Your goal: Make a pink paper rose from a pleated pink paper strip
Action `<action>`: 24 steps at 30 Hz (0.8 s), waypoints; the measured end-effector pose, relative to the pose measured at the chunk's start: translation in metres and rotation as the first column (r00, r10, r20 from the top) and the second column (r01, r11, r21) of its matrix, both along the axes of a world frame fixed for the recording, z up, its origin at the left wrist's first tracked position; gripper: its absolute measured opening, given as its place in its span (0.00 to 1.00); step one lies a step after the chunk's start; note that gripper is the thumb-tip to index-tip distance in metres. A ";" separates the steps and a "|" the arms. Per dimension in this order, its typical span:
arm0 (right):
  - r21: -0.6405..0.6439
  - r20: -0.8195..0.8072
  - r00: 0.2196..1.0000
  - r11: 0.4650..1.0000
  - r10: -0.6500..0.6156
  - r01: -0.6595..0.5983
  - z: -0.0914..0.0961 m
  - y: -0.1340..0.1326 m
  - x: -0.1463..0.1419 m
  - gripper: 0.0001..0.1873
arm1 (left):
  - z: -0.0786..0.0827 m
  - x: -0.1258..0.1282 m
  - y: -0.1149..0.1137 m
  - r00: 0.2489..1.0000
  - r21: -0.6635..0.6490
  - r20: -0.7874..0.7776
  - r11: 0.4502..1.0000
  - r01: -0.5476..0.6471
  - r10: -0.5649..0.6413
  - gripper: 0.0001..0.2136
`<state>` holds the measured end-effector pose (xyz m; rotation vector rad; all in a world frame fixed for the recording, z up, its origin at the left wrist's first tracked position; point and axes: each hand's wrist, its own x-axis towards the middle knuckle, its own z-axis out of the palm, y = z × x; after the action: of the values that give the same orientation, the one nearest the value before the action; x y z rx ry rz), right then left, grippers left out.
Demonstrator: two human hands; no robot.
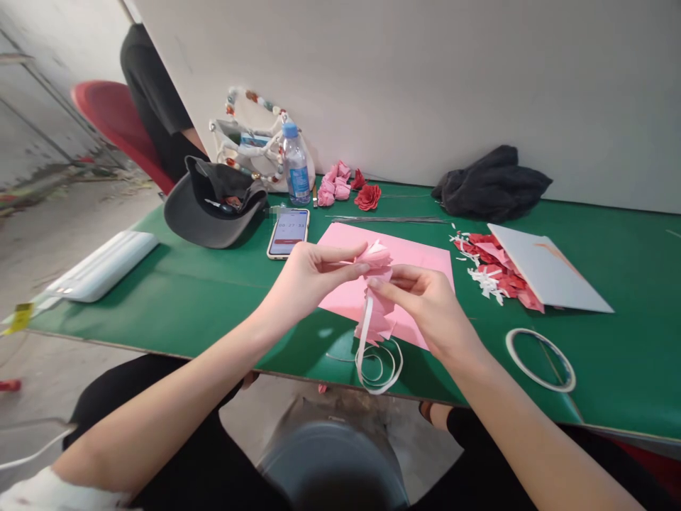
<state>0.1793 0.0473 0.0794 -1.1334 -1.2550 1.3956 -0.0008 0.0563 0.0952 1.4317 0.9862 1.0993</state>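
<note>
Between my two hands is a pink paper flower [379,257], partly rolled, with its loose strip of cut petals hanging down. My left hand [333,268] pinches the rolled top between thumb and fingers. Lower on the right, my right hand [418,294] grips the petal strip between thumb and fingers. A narrow white strip [364,333] trails from the flower and curls into loops near the table's front edge. Under my hands lies a flat pink paper sheet [343,248] on the green table [234,298].
Finished pink paper roses [335,183] and red ones [368,197] sit at the back. Nearby are a phone [288,233], bottle [296,167], cap [218,202] and thin wires [388,219]. Right: paper scraps [500,273], a white board [550,270], a tape roll [541,387], black cloth [492,186]. Below stands a bin [333,461].
</note>
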 end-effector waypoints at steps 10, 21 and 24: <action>-0.026 -0.054 0.999 1.000 0.004 -0.005 -0.005 0.002 0.000 0.15 | -0.008 0.000 -0.001 0.997 0.112 -0.074 0.994 -0.006 0.014 0.14; -0.052 -0.123 0.992 0.999 -0.010 0.003 -0.014 0.004 -0.001 0.14 | -0.012 -0.002 0.002 0.996 0.048 -0.072 0.997 0.063 -0.059 0.13; -0.053 -0.122 0.993 0.999 -0.001 -0.005 -0.011 0.002 -0.002 0.13 | -0.007 -0.003 0.003 1.000 0.001 -0.012 1.000 0.027 -0.027 0.13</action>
<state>0.1773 0.0496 0.0685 -1.0661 -1.1381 1.4853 -0.0034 0.0592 0.0882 1.4504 0.9720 1.0729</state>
